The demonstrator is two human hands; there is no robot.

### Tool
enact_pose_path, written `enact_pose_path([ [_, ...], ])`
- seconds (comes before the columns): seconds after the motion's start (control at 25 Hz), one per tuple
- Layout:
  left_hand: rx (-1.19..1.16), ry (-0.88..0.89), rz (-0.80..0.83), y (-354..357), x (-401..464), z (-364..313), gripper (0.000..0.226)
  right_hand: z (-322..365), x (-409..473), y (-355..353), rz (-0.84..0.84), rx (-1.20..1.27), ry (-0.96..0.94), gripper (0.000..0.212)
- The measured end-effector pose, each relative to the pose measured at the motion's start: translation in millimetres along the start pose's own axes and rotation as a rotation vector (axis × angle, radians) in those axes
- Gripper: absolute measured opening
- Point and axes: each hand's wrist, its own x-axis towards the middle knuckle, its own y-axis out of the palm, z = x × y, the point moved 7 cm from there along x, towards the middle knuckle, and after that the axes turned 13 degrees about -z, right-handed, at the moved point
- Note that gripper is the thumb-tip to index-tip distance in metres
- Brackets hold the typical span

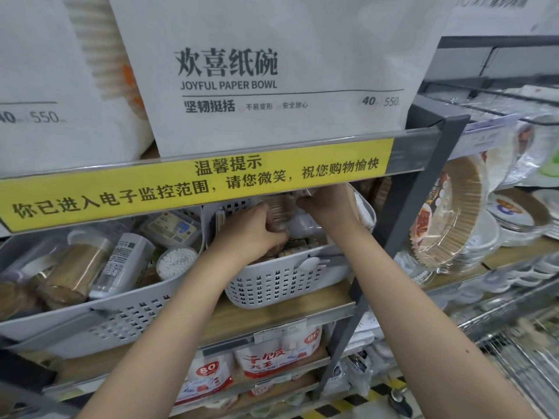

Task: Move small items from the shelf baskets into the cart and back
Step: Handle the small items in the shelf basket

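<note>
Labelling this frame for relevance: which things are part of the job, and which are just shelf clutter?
In play:
- left hand and right hand, both gripping a clear pack of wooden sticks
- small white basket beneath them

Just lying about:
- large grey basket with cotton swab tub
- paper bowl pack
- yellow notice strip
- paper plates
</note>
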Motion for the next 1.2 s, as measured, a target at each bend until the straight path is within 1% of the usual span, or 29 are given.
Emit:
enact_pose_path([
  [0.08, -0.056, -0.022, 0.03, -2, -3, -1, 0.027, 9, -2, -8, -0.031, 0.128, -0.038, 0.019],
  [0.16, -0.096, -0.027, 0.054, -3, -6, 0, 0.032, 16, -6, -17, -0.046, 0.271, -0.045, 0.024],
  [0.28, -0.158, -0.052, 0.027, -10, -10, 9, 0.043, 17, -20, -32, -0.022, 0.31, -0.039, 0.033],
  [0.32, -0.224, -0.063, -0.008, -15, -13, 12, 0.047, 19, -28, -39, -0.024, 0.302, -0.067, 0.039],
  [0.4, -0.443, -0.09, -0.122, -29, -25, 16, 0.05, 23, -46, -54, -0.043, 0.318, -0.138, 0.051],
  [0.48, -0.656, -0.096, -0.229, -45, -44, 15, 0.051, 24, -67, -67, -0.058, 0.35, -0.169, 0.055],
  [0.56, -0.828, -0.108, -0.268, -51, -65, 14, 0.053, 22, -90, -80, -0.083, 0.381, -0.15, 0.06],
  [0.6, -0.917, -0.125, -0.257, -49, -74, 13, 0.055, 19, -102, -88, -0.102, 0.406, -0.125, 0.06],
  [0.68, -1.121, -0.217, -0.177, -34, -91, 11, 0.065, 8, -125, -103, -0.144, 0.478, -0.024, 0.057],
  [0.76, -1.321, -0.305, -0.027, -12, -107, -2, 0.075, -10, -149, -118, -0.196, 0.559, 0.129, 0.058],
  [0.84, -1.486, -0.354, 0.211, 11, -121, -27, 0.091, -32, -171, -132, -0.272, 0.614, 0.274, 0.06],
  [0.92, -1.583, -0.389, 0.432, 36, -132, -55, 0.095, -57, -192, -147, -0.34, 0.614, 0.382, 0.059],
  [1.04, -1.559, -0.389, 0.623, 70, -146, -91, 0.084, -88, -220, -171, -0.412, 0.593, 0.49, 0.058],
  [1.12, -1.48, -0.363, 0.708, 97, -156, -121, 0.074, -114, -241, -195, -0.491, 0.577, 0.573, 0.058],
  [1.2, -1.417, -0.326, 0.769, 124, -164, -155, 0.071, -145, -264, -222, -0.596, 0.582, 0.677, 0.058],
])
